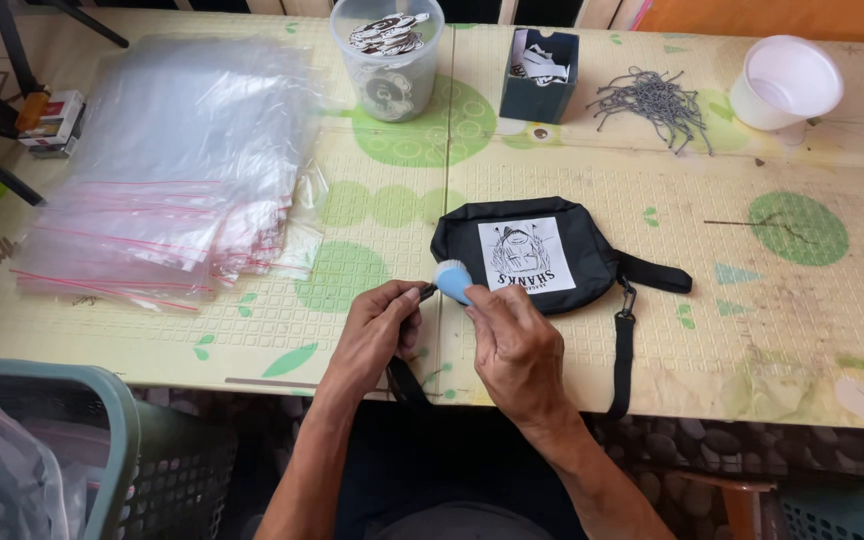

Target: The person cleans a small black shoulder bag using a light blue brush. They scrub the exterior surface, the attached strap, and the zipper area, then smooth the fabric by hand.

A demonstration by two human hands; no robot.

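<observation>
A person seated at a pale yellow table (pixel 752 340) patterned with green shapes worked on a small black pouch (pixel 542 250) that lay flat near the table's front edge, its white printed panel facing up and its black strap (pixel 622 350) trailing off the edge. The left hand (pixel 377 330) had its fingers curled shut, pinching a small dark part at the pouch's left end, though what exactly it gripped could not be made out. The right hand (pixel 517 345) was closed around a small round light-blue object (pixel 452 280), held just against that same corner of the pouch. To the left lay a spread stack of clear zip bags (pixel 172 170) with pink seals. Along the far side stood a clear tub of round printed badges (pixel 389 60), a dark box of paper tags (pixel 540 65), a loose heap of grey cords (pixel 652 105) and a white cup (pixel 785 82). A grey-green basket (pixel 102 450) sat beside the person's left arm.
</observation>
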